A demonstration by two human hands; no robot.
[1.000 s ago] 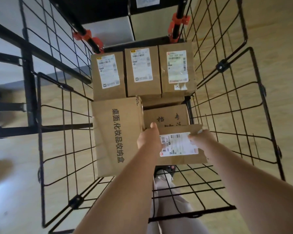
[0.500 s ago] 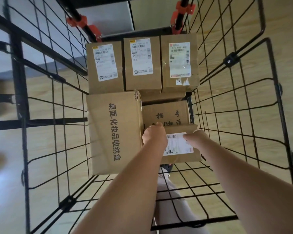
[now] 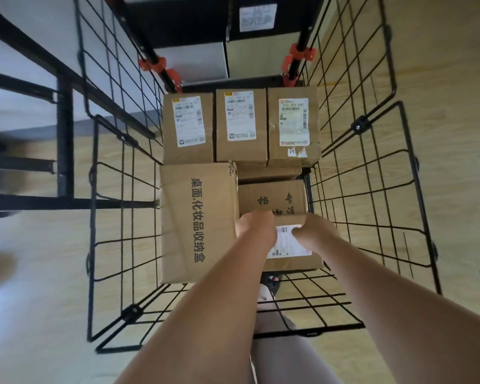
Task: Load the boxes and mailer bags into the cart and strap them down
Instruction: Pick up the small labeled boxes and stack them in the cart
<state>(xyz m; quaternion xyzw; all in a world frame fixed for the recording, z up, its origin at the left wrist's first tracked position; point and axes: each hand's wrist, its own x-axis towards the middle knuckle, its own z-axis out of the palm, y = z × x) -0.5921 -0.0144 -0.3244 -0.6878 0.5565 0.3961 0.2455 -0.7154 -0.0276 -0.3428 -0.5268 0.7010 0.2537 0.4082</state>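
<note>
Cardboard, brown: small box (image 3: pixel 291 260) with a white shipping label, at centre frame just below the middle, inside the wire cart (image 3: pixel 372 195). Both hands grip it along its far edge. The left hand (image 3: pixel 257 227) is curled over the far left corner. The right hand (image 3: pixel 315 231) is over the far right part, with the thumb lying on the label. The fingertips are hidden past the edge. Cannot tell whether the box already rests on something or hangs in the hands.

Neighbours:
- Just left of it stands the large printed box (image 3: pixel 197 223), tall, with black lettering down its face.
- Directly above it in the frame is the lettered box (image 3: pixel 272 196), its lower print covered by the hands.
- Further up, three labelled boxes (image 3: pixel 240 123) stand side by side across the cart's far end, touching one another.
- Another carton edge shows beneath them, mostly covered.

Progress (judgement): box loading is well along. Five boxes are seated and this one is being placed into the lower right gap. The near part of the cart floor, at lower frame, shows bare wire. No mailer bags are seen in the cart. No strap lies across the load, so strapping is not yet begun.

Surroundings: orange clamps (image 3: pixel 299 55) sit on the cart's black posts at upper frame. The wood-pattern floor (image 3: pixel 441 79) runs along the right, and a black metal frame (image 3: pixel 64 139) stands at the left edge.
</note>
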